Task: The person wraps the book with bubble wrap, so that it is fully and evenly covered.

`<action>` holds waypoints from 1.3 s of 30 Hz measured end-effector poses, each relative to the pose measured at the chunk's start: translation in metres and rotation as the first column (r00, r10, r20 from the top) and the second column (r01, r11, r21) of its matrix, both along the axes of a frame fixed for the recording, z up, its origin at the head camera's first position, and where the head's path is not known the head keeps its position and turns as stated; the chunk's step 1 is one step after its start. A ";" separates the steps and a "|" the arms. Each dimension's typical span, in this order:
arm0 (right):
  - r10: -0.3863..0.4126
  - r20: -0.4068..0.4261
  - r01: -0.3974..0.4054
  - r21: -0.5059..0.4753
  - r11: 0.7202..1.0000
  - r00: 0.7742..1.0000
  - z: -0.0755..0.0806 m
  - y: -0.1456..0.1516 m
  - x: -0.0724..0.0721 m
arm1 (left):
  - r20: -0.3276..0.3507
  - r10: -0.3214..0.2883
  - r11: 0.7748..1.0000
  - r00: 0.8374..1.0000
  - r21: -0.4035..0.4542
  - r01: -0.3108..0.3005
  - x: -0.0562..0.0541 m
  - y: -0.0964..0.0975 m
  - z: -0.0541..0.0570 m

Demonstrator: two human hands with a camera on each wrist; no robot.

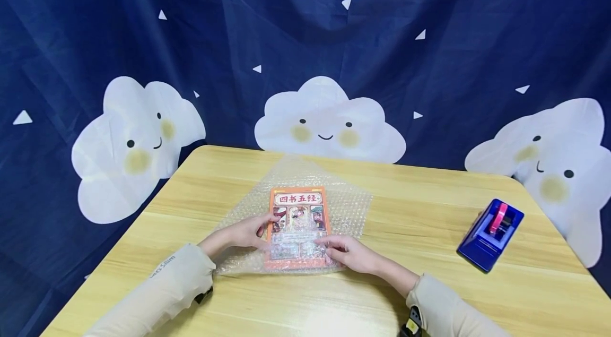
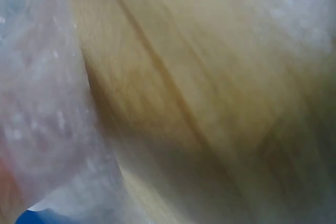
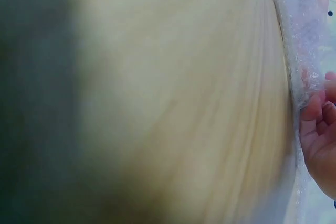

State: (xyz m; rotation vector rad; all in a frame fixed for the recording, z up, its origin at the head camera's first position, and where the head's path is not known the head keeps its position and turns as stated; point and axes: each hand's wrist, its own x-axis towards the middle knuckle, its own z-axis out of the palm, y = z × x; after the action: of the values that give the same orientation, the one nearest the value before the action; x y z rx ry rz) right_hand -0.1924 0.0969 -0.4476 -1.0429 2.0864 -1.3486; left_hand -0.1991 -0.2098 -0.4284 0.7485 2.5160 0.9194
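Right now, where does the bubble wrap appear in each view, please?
Head: bubble wrap at lower centre, spread out around the orange book.
Left wrist: bubble wrap along the left edge.
Right wrist: bubble wrap, narrow, along the right side.
Shared landmark: the wood-grain table, visible in all three.

We see the book [image 1: 298, 220] on bubble wrap [image 1: 352, 210], which spreads behind it and to both sides on the bench [image 1: 410, 204]; part of the wrap overlies the book's near portion. At the book's left edge we find the left hand [image 1: 244, 231]; at its near right, the right hand [image 1: 352, 255]. Well to its right stands the tape dispenser [image 1: 484, 247]; behind it, past the bench, the curtain [image 1: 305, 18].
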 end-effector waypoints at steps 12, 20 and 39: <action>-0.021 0.016 0.019 0.123 0.992 1.000 0.006 -0.005 -0.002 | 0.028 -0.004 1.000 1.000 -0.018 0.005 -0.001 0.001 0.001; -0.081 -0.004 0.080 0.199 0.977 0.997 0.009 -0.009 -0.002 | 0.119 0.080 0.997 0.990 -0.015 -0.079 -0.002 0.003 0.004; 0.067 -0.032 -0.053 0.322 0.945 0.997 0.024 -0.013 -0.008 | 0.014 0.069 0.995 0.998 -0.078 -0.067 0.003 0.011 0.006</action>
State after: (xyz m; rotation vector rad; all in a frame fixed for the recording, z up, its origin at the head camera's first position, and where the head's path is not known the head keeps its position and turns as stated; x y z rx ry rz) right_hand -0.2002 0.0839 -0.4237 -0.9908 2.1919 -0.9227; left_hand -0.1963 -0.1985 -0.4223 0.6325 2.5607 0.8411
